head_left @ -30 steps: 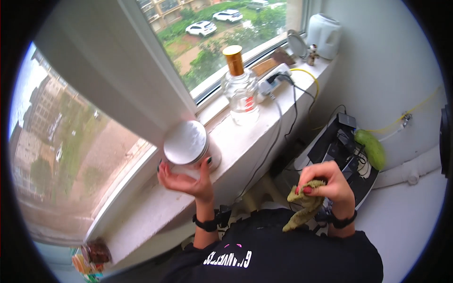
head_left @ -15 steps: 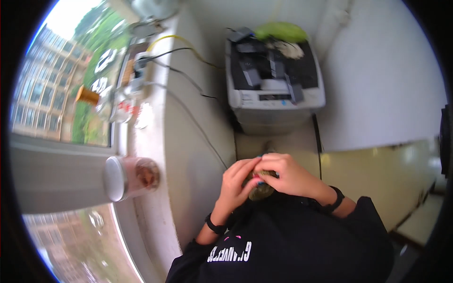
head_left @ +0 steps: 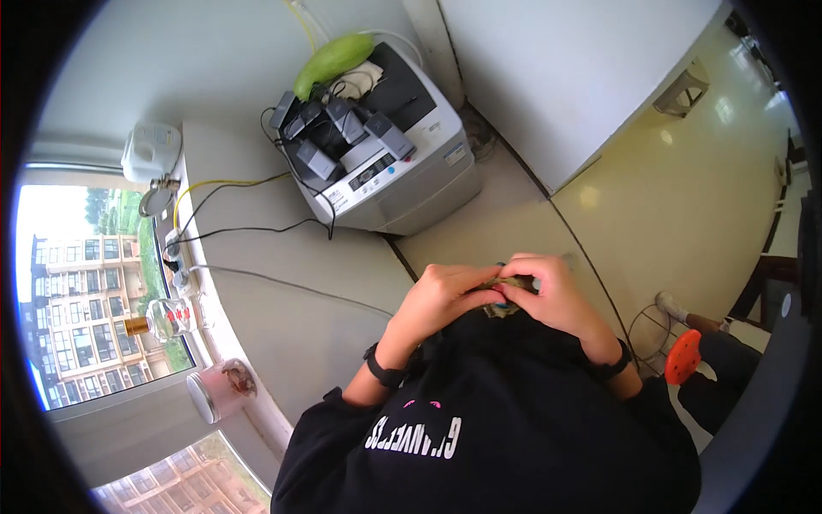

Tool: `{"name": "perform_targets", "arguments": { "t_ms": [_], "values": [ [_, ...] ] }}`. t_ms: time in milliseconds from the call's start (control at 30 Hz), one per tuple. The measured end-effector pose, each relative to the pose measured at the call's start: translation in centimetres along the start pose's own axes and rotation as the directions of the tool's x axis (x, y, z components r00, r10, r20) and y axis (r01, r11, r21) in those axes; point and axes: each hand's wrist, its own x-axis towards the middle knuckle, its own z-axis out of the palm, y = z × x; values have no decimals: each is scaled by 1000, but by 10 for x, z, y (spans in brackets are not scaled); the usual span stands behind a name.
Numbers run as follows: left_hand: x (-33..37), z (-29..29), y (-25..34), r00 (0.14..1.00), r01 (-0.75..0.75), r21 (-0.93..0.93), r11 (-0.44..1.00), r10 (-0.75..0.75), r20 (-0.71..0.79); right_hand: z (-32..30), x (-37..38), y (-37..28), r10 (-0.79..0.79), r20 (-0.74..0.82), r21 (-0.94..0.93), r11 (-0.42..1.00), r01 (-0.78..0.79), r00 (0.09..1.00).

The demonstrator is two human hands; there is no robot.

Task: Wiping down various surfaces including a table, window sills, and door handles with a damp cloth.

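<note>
Cloth point(head_left: 499, 311) pinched in each grip point(head_left: 442, 295) point(head_left: 548, 291) (closed).

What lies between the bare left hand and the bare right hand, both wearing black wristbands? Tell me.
A crumpled olive cloth, pinched by the left hand and right hand; the head view shows it.

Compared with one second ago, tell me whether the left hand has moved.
Yes: the left hand has moved away from the lidded jar on the windowsill, in toward the right hand; both now hold the greenish cloth.
</note>
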Motion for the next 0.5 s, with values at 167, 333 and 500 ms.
{"name": "perform_targets", "arguments": {
  "t_ms": [167,333,500],
  "values": [
    [83,73,17,988,-127,-73,989,133,80,-95,-41,26,74,-152,-76,993,-87,986],
    [174,151,48,896,-326,-46,944,324,303,-191,-90,44,40,-281,-42,998,-54,959],
    [249,205,87,868,-415,-142,899,438,233,-245,-133,47,0,-430,146,987,69,903]
  ]
}}
